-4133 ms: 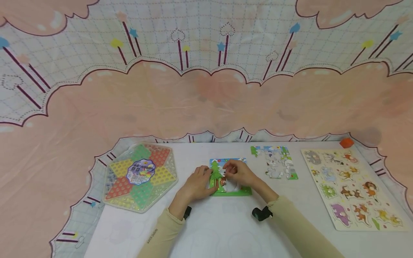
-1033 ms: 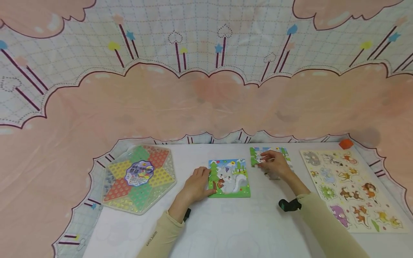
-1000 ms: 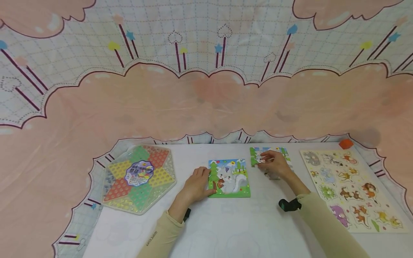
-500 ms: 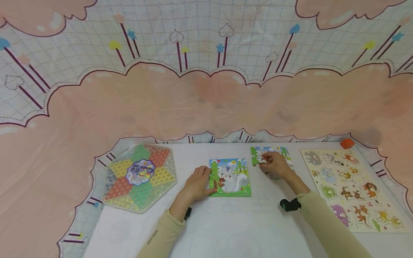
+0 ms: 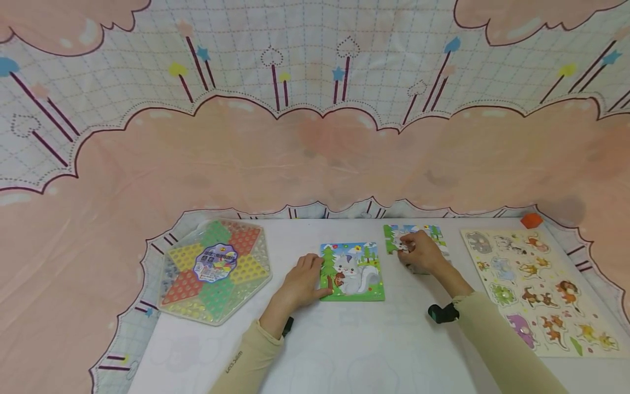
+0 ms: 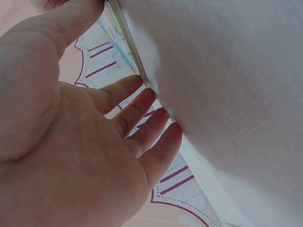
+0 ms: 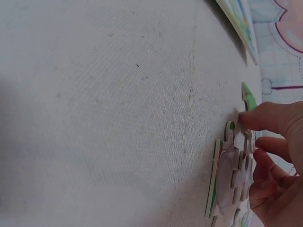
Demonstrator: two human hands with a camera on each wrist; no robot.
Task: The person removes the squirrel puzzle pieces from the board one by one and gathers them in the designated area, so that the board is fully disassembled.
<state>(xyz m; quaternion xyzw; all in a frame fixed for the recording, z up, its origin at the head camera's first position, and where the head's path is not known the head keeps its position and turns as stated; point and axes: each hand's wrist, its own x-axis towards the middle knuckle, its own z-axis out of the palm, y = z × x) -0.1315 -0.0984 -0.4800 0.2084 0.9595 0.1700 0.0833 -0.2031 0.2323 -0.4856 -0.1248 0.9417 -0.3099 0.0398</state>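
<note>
Our right hand [image 5: 418, 253] pinches a piece of the loose rabbit puzzle [image 5: 435, 234] lying right of the finished squirrel puzzle [image 5: 354, 272], which our flat, open-fingered left hand [image 5: 301, 282] steadies; the checkers board [image 5: 214, 268] label is too small to read

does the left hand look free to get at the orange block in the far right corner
Probably not easily. The left hand rests flat on the squirrel puzzle, and the orange block lies far across the table, past the right hand and the loose puzzle.
</note>
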